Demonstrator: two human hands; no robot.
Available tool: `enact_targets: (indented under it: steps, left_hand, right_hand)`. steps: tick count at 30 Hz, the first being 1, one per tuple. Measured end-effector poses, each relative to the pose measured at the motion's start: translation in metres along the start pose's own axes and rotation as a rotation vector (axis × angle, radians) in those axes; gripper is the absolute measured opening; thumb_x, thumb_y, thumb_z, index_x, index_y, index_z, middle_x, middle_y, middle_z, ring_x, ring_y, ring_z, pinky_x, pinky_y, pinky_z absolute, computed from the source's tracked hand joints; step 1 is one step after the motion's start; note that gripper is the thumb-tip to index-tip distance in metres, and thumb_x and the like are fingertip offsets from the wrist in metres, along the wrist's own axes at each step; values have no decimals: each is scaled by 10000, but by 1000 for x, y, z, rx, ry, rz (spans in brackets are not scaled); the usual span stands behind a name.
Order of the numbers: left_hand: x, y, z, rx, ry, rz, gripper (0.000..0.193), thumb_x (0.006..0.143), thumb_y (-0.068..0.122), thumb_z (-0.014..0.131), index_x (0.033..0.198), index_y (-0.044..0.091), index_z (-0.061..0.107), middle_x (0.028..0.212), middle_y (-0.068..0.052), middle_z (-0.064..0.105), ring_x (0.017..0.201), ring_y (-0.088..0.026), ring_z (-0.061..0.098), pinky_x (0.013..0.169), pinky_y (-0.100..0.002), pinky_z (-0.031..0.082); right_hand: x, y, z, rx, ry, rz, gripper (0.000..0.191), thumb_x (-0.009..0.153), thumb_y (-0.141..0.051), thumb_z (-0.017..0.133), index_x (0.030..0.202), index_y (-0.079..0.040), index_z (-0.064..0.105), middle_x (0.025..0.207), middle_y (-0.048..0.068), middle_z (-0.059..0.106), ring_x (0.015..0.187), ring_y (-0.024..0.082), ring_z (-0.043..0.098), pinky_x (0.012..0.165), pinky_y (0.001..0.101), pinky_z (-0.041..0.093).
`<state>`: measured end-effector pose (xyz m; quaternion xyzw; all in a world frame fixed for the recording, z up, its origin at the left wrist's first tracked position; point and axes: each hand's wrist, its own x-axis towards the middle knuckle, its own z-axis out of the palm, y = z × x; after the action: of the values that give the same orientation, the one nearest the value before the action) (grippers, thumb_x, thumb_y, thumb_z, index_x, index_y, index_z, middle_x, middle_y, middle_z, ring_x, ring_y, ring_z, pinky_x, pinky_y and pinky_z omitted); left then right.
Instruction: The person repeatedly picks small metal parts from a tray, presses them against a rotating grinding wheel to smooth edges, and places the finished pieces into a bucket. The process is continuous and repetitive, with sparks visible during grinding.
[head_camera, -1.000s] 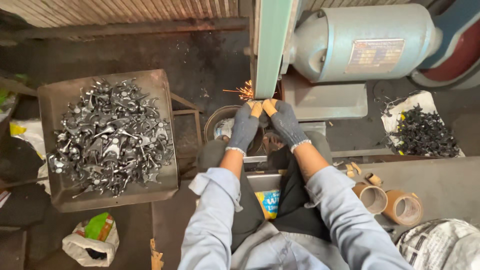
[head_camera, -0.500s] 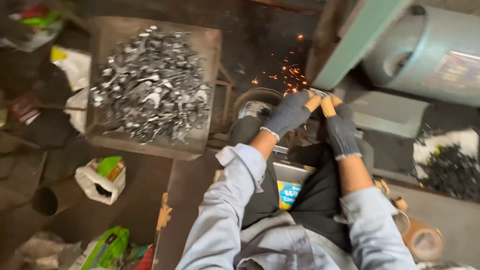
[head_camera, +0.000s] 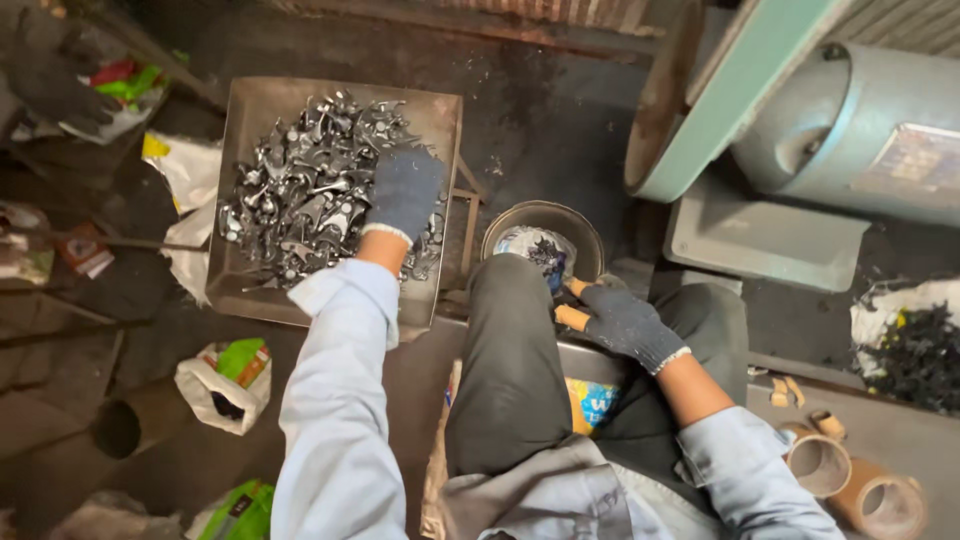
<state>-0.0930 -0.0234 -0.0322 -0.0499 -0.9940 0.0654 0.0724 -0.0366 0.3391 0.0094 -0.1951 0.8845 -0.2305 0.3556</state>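
Your left hand, in a dark knit glove, is lying palm-down on the heap of metal parts, fingers curled loosely into the pieces; whether it is pinching one, you cannot tell. Those parts are filling the square metal tray to your front left, and your pale blue sleeve is reaching out over its near edge. Your right hand, gloved the same, is resting on your right thigh with the fingers drawn partly closed and orange-tan fingertip guards showing at the thumb side; nothing is plainly showing in its grip.

To your front right, the grey motor housing is sitting beside the green belt guard, which is slanting down toward your knees. A round bowl is sitting just past your left knee, between tray and machine. A second dark pile of parts is lying at your far right, and cardboard tubes are lying just beside your right elbow.
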Motion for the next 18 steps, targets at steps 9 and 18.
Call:
enact_targets:
  steps: [9,18]
  left_hand:
    - [-70,193,-53,-1613,50,-231,290,925,221,740,1102,-7,714,1057,-115,747,1000,-220,700,917,-370,551]
    - [-66,280,-36,-1877,-483,-511,251,1010,268,627,1122,51,689,903,-9,702,767,-101,631,681,-271,534]
  right_hand:
    - [-6,32,11,1239,54,-322,518,991,-329,659,1374,14,597,1282,74,690,1155,118,639,1016,291,512]
    - [-37,83,3,1427,201,-204,431,1002,-238,605,1381,-34,582,1188,29,690,1034,99,647,899,261,542]
